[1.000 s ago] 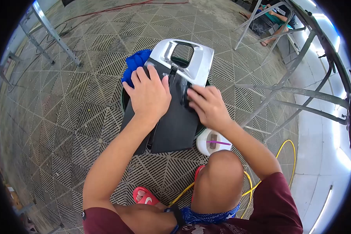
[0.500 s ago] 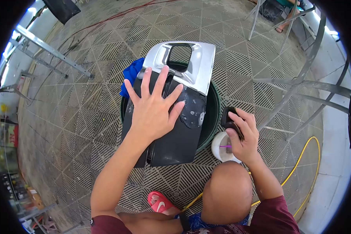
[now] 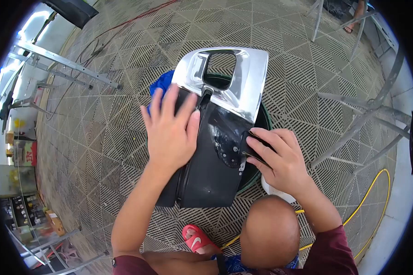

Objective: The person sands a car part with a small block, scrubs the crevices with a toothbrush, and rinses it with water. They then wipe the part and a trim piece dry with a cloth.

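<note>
A black panel [image 3: 211, 178] with a shiny chrome top section [image 3: 253, 68] lies across a dark green bucket [image 3: 267, 120]. Wet patches and droplets mark its black face. My left hand [image 3: 170, 140] is over the panel's left part, fingers spread and slightly blurred, holding nothing. At the right edge, just below the chrome, my right hand [image 3: 284, 160] grips a small black block-like pad [image 3: 254, 149] against the wet surface. My fingers cover part of that pad. Partly hidden below my right hand is a white tub [image 3: 280, 193].
A blue cloth [image 3: 160, 86] hangs at the bucket's left rim. Metal stands [image 3: 376, 107] rise at the right, with another metal frame [image 3: 73, 66] at the left. A yellow hose [image 3: 367, 197] curves along the right floor; red cables cross the back.
My right hand has brought the pad from above the white tub left onto the panel's edge. My left hand has shifted down and left on the panel. The view has shifted slightly.
</note>
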Motion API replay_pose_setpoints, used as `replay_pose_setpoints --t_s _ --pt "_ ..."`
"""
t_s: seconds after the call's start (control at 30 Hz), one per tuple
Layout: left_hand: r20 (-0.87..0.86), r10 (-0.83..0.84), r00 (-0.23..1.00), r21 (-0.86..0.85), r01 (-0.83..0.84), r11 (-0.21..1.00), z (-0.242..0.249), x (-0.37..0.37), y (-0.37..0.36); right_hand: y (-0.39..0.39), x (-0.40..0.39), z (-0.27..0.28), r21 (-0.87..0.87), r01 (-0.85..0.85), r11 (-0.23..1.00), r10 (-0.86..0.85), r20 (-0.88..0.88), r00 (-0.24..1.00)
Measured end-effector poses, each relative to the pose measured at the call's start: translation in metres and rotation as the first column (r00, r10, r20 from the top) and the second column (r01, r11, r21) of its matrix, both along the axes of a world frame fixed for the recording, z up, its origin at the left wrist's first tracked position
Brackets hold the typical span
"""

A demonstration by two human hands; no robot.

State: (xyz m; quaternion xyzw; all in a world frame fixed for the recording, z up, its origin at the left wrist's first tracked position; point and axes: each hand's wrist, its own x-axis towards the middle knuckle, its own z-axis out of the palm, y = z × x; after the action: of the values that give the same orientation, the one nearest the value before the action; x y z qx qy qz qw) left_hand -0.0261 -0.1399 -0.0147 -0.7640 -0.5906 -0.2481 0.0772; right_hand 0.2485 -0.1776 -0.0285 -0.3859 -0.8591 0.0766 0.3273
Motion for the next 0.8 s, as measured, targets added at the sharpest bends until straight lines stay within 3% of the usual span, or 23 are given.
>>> replay_pose_setpoints --t_s 0.07,0.23,0.37,0.5,0.6,0.8 --pt "-0.107 -0.026 0.994 -0.082 0.018 0.996 -0.006 0.002 -0.006 0.017 -0.011 -0.001 0.031 -0.022 0.999 0.021 0.016 1.0" --pt "-0.083 -0.028 0.996 -0.091 0.02 0.996 -0.006 -0.001 -0.002 0.014 -0.019 -0.003 0.054 -0.082 0.995 0.08 0.028 0.996" --pt "-0.072 -0.04 0.997 -0.045 0.037 0.998 -0.01 0.001 -0.003 0.025 -0.021 -0.009 0.123 0.027 0.992 -0.038 0.088 0.995" --pt "-0.049 -0.058 0.997 -0.033 0.056 0.998 -0.011 -0.006 -0.006 0.01 -0.025 -0.002 0.079 -0.074 0.994 0.069 0.074 0.995" --pt "-0.025 -0.026 0.999 -0.022 0.026 0.999 -0.013 -0.001 -0.006 0.027 -0.029 -0.005 0.106 0.051 0.993 -0.063 0.113 0.992" --pt "-0.014 -0.003 1.0 0.007 0.003 1.0 -0.016 -0.006 -0.007 0.011 -0.03 0.0 0.106 0.03 0.994 -0.044 0.135 0.99"
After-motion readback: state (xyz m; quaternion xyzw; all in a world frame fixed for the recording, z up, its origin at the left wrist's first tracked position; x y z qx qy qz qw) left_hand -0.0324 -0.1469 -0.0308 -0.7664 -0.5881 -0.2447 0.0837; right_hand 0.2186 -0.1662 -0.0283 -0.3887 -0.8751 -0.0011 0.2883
